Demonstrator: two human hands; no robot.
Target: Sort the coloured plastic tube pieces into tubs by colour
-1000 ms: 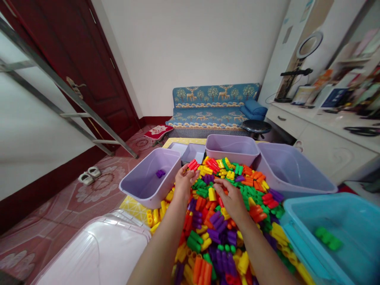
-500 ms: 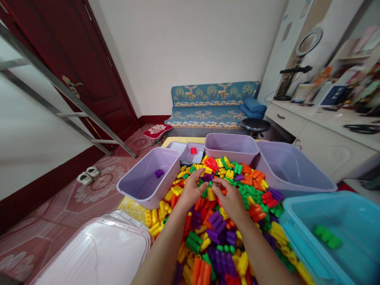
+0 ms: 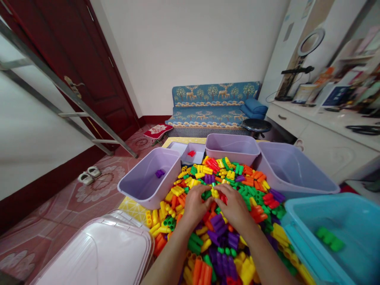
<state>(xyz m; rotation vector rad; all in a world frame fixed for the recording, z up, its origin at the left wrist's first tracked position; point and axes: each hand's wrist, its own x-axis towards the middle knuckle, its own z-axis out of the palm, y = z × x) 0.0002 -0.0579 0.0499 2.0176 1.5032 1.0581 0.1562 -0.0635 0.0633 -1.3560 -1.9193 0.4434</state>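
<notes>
Bright plastic tube-shaped building blocks in yellow, green, purple, orange and red lie in a wide heap before me. My left hand and my right hand meet over the middle of the heap, fingers bent inward. Between the fingertips is a yellow block, pinched from both sides. A small green piece shows just above it; whether it is joined to the yellow block, I cannot tell. My fingers partly hide both.
Lilac bins ring the heap; the left one holds a purple block. A small lilac box contains a red block. A turquoise bin with a green block stands right. Stacked clear lids lie left.
Both hands have come lower and nearer each other, closing around the yellow block. The red block in the small box now lies differently, slightly further left and lower.
</notes>
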